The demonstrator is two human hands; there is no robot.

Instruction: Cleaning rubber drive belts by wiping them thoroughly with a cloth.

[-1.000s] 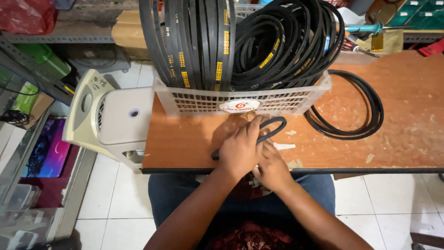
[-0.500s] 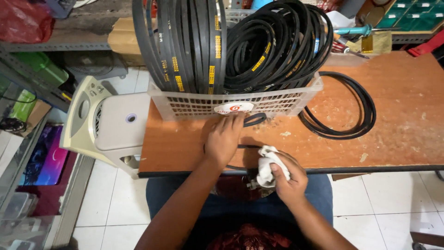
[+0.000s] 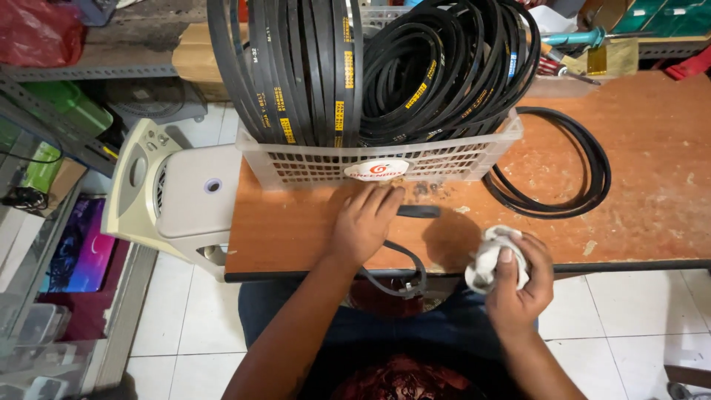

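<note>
On the wooden table, a black rubber belt is pinned flat under the spread left hand, its loop hanging over the near edge. A crumpled white cloth is gripped in the closed right hand, off the belt; wiping appears unfinished.

A thin black rubber belt loop lies flat across the near table edge, partly overhanging. A crumpled white cloth rag sits bunched just right of it.
</note>
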